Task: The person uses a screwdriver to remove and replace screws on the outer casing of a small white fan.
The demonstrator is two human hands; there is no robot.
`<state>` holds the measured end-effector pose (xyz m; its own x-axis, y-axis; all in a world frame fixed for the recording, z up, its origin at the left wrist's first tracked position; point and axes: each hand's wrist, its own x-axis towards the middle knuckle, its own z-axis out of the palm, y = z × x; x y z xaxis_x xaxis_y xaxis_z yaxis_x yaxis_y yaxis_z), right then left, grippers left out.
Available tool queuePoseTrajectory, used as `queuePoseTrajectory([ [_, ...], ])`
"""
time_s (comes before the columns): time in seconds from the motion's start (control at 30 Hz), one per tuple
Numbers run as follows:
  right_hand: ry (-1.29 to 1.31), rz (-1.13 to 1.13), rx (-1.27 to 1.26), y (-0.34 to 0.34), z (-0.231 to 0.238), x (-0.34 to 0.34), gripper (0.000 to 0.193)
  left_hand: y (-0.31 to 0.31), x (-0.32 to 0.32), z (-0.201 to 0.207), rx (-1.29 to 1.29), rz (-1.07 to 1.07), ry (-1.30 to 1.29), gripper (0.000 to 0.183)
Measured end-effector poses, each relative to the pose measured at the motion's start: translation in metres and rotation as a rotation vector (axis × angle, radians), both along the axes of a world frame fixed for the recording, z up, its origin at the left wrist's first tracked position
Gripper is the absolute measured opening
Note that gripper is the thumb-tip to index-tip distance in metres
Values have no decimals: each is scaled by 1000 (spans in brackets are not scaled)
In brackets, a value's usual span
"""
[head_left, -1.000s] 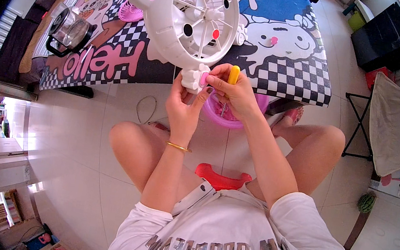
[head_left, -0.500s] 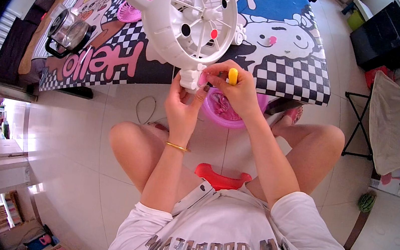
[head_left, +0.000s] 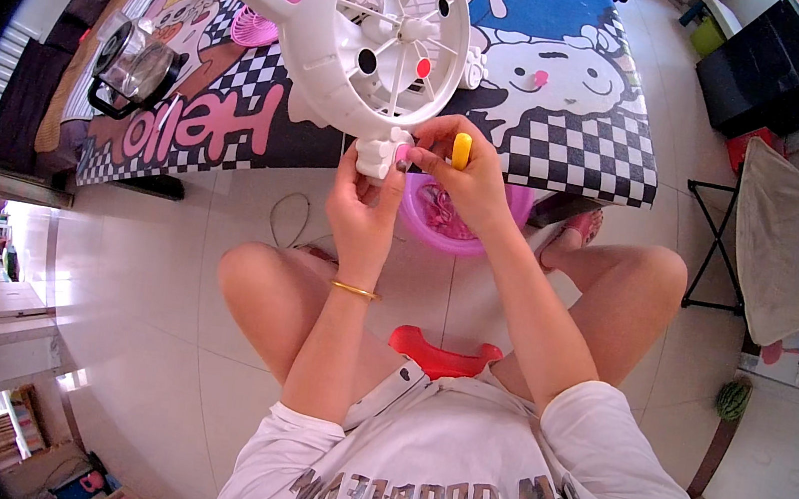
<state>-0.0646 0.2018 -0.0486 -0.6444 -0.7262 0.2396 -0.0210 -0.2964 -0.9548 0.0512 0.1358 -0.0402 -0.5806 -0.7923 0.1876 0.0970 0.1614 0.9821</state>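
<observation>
In my left hand (head_left: 365,213), fingers and thumb closed, is a small white paw-shaped plastic part (head_left: 371,159). A pink piece (head_left: 403,153) sits on the side of this part. My right hand (head_left: 476,187) presses its thumb and fingertips at that pink piece. A yellow handle (head_left: 461,151) sticks up from the right hand's grip; the rest of that tool is hidden. Just beyond my hands stands a white round plastic frame (head_left: 315,62) at the table's edge, with spokes, a pink ear, black ovals and a red oval.
The patterned table (head_left: 551,174) bears a glass kettle (head_left: 141,69) and a pink fan-like grille (head_left: 255,26). Below the table edge, beside my right hand, stands a purple basin (head_left: 514,226) with pink pieces inside. A folding chair (head_left: 788,250) stands at the right.
My right thumb has shifted slightly at the pink piece. The view has moved a little; both hands keep their grip near the same place.
</observation>
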Motion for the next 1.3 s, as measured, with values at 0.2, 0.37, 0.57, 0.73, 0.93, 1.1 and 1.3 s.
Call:
queuePoseTrajectory([
  [0.2,-598,133,86,4,1,6,20,0,-3,-4,-160,110,25,45],
  [0.37,-733,183,116,4,3,9,19,-1,-4,-5,-186,130,-7,43],
  [0.57,-528,38,201,7,6,17,16,-2,-4,-10,-196,138,5,42],
  [0.73,406,-407,113,14,4,42,37,-3,-3,-9,-195,143,-10,42],
  [0.93,442,-334,224,20,12,56,49,-5,-3,-7,-141,157,71,40],
  [1.1,68,-197,116,11,23,54,50,2,-4,-1,-51,122,37,46],
  [1.3,323,-243,351,-6,43,55,65,12,-1,2,-333,252,-134,44],
])
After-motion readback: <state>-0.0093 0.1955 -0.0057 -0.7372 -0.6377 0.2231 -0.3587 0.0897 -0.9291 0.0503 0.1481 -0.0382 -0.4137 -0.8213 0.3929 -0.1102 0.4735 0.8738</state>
